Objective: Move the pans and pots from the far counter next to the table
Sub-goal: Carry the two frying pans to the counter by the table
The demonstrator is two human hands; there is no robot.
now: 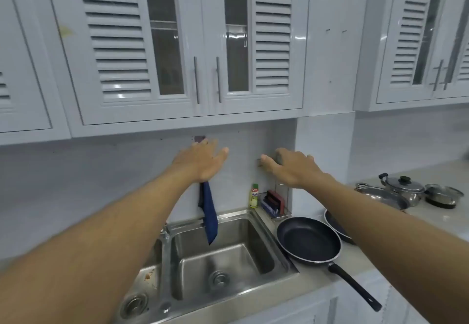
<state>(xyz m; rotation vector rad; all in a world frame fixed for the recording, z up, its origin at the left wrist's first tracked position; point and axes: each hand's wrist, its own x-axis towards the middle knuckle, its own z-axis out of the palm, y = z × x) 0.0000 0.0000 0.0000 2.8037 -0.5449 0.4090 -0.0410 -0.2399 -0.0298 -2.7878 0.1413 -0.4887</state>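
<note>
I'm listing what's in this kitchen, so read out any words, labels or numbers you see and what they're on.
Nothing reads clearly.
Bottle by the sink's back corner: printed label, too blurred to read.
Frying pan, pots, cupboards: no writing visible.

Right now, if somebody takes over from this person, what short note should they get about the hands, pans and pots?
Left hand: open, empty, raised above the sink.
Right hand: the same.
On the counter, right of the sink: black frying pan, second dark pan partly behind the right arm. Farther right: steel pan, lidded pot, small glass-lidded pot.
Done: nothing held.
Left: carry all five; table not in view.
</note>
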